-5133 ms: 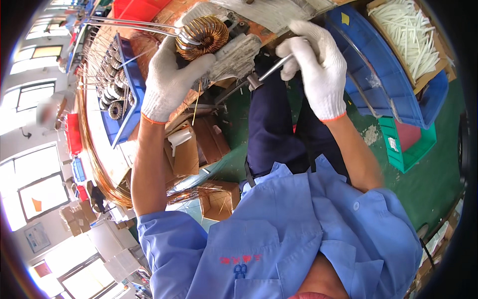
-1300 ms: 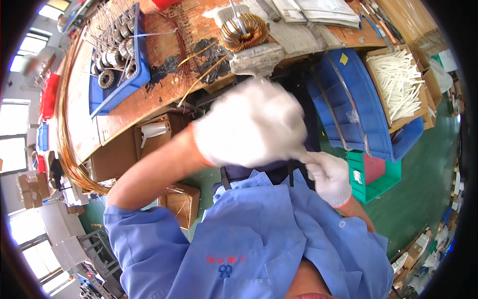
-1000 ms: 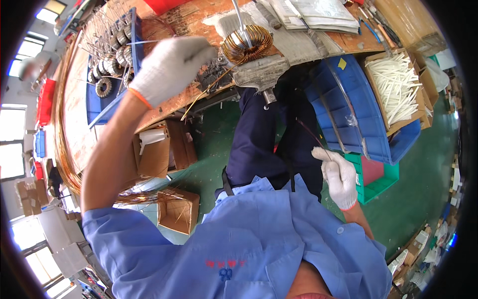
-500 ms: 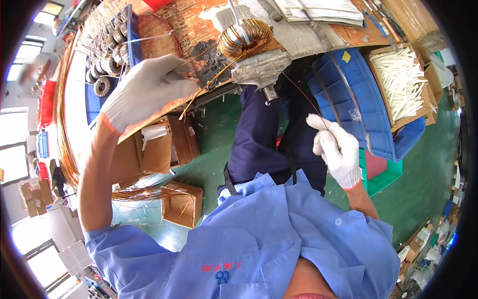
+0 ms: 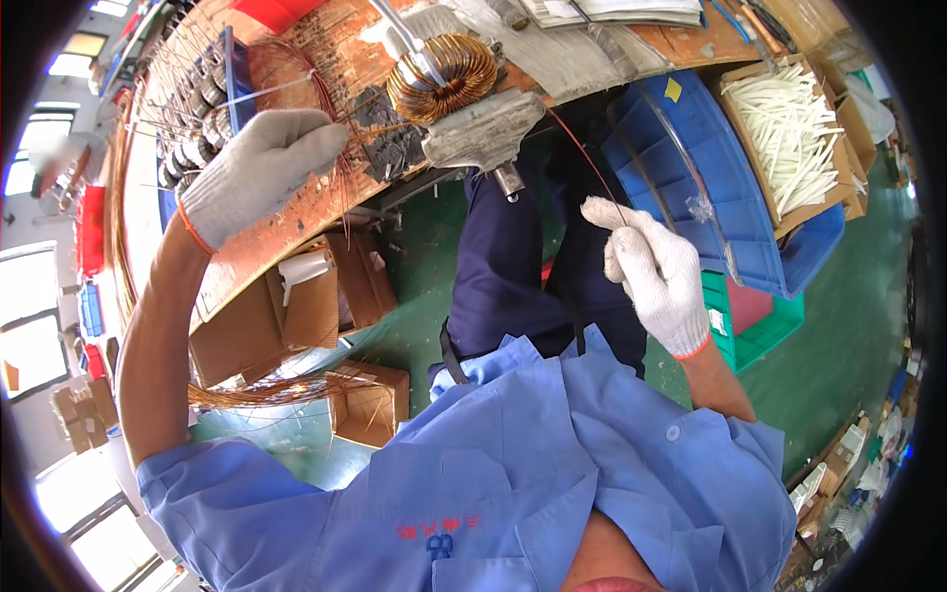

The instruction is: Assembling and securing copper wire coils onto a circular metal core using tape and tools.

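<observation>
My left hand (image 5: 264, 176), in a white knit glove, is closed on copper wire (image 5: 390, 129) at the bench's left part. That wire runs to a ring-shaped coil (image 5: 449, 84) wound with copper, seated against a worn grey metal block (image 5: 483, 131) at the bench edge. A metal rod (image 5: 402, 32) reaches the coil from above. Over my lap to the right, my gloved right hand (image 5: 653, 271) pinches a thin dark red strand (image 5: 589, 158), which stretches up to the block's right end. Fingertips hide the strand's lower end.
Dark wound rings (image 5: 194, 153) with upright leads crowd a blue bin (image 5: 237, 81) at the far left. To the right, a carton of white sleeves (image 5: 786, 133) stands by a large blue bin (image 5: 681, 178). Loose copper wire (image 5: 271, 395) hangs below left, near an open carton (image 5: 370, 409).
My left hand has drawn left, away from the coil, and its fingers have come together on the wire. The right hand keeps its pinch. The bench has shifted left in view.
</observation>
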Demonstrator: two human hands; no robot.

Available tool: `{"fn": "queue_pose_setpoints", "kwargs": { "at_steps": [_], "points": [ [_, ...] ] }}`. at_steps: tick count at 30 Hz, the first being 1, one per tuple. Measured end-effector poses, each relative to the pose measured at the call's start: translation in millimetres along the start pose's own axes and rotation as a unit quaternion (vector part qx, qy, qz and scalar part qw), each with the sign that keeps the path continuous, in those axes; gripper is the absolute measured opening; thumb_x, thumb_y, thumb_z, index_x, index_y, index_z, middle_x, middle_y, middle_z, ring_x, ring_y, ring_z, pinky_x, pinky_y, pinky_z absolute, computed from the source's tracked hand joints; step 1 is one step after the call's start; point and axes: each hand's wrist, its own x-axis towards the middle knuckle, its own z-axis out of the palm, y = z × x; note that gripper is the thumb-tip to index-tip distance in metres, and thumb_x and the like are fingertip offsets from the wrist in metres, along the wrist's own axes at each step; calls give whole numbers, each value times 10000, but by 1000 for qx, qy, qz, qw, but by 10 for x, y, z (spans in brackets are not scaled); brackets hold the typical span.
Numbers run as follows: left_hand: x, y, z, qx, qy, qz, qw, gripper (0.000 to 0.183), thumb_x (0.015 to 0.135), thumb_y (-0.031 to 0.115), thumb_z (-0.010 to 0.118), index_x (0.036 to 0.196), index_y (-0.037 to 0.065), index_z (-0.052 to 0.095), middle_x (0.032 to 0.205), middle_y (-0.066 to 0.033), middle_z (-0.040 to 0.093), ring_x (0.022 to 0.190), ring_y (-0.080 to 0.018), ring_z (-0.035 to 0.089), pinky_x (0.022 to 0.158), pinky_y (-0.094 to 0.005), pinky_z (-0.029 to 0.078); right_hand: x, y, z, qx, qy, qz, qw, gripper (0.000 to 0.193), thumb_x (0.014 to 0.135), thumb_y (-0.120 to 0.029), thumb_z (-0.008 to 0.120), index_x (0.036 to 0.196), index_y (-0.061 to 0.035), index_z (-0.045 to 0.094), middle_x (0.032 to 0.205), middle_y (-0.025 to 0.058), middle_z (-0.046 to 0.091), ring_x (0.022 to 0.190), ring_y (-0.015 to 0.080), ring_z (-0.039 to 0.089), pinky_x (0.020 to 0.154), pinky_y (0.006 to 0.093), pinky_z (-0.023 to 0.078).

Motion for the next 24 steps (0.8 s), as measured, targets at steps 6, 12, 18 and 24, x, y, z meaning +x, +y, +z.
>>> {"fn": "queue_pose_setpoints", "kwargs": {
  "at_steps": [6, 12, 18, 24],
  "points": [
    [-13, 176, 27, 22, -41, -50, 998, 511, 1043, 512, 656, 1007, 3, 635, 769, 46, 501, 618, -52, 470, 536, -233, 432, 189, -135, 78, -39, -36, -36, 998, 261, 1073, -48, 561, 1266, 31, 717, 776, 36, 611, 672, 64, 551, 619, 247, 462],
    [145, 130, -15, -113, -106, 45, 987, 722, 1015, 625, 639, 1208, -71, 656, 890, -63, 670, 743, -119, 667, 656, -262, 549, 395, -155, 254, -35, -40, -48, 997, 213, 1076, -69, 571, 1189, 19, 729, 777, 54, 658, 629, 69, 568, 584, 261, 468],
    [716, -72, -24, -258, -40, 81, 962, 594, 1069, 486, 622, 1281, -68, 654, 1027, -84, 693, 958, -140, 676, 885, -304, 572, 811, -364, 475, -52, -30, -16, 998, 255, 1094, -167, 561, 1050, 19, 729, 709, 55, 623, 610, 93, 567, 584, 277, 457],
    [991, -35, 332, -466, -45, 92, 879, 401, 1035, 345, 707, 1190, -25, 682, 948, -26, 668, 849, -115, 627, 813, -341, 535, 1160, -724, 530, -134, -117, 15, 984, 320, 1068, -242, 574, 982, 39, 700, 737, 126, 690, 594, 190, 642, 621, 384, 507]
  ]
}}
